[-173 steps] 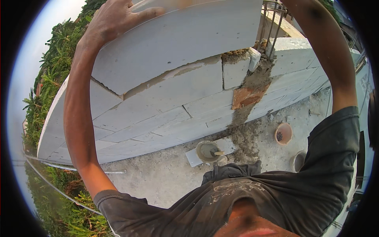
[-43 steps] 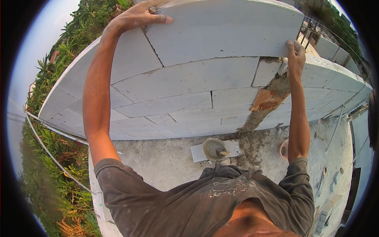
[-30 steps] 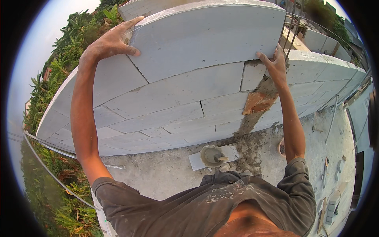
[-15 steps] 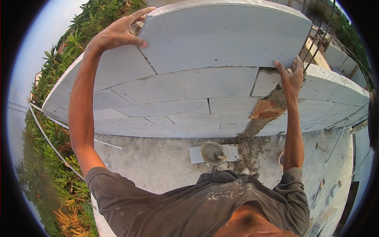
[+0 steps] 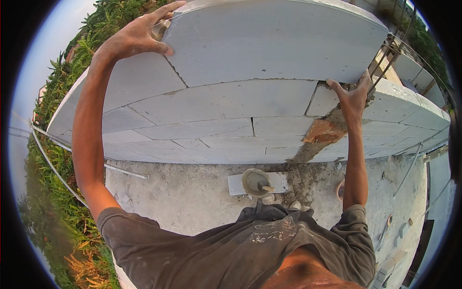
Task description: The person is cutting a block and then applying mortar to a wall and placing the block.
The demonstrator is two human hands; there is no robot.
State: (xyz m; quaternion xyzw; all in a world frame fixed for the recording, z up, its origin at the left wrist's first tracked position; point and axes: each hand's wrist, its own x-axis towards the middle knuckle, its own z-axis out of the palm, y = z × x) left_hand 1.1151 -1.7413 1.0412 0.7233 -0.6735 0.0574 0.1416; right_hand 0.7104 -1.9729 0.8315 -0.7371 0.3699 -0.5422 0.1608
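Note:
A large pale aerated concrete block [image 5: 274, 43] sits on the top course of the block wall [image 5: 269, 96]. At its left end, my left hand [image 5: 131, 38] grips the upper corner, fingers reaching over the top and thumb pressed toward the front face. My right hand [image 5: 352, 98] holds the lower right corner from below, thumb and fingers spread against the block. Beneath that corner, grey mortar and a reddish-brown patch [image 5: 323, 131] run down the wall. A thin string line crosses near the block's top edge.
On the floor near my feet, a bucket [image 5: 256, 182] of grey mortar with a tool in it stands on a white slab [image 5: 236, 185]. Steel rebars [image 5: 395, 48] rise at the right end. Greenery [image 5: 57, 159] lies beyond the left edge; loose tools are at right.
The block's right end reaches slightly farther right in view. My right hand's thumb has spread wider, and its fingers sit closer to the corner. My left hand keeps its grip.

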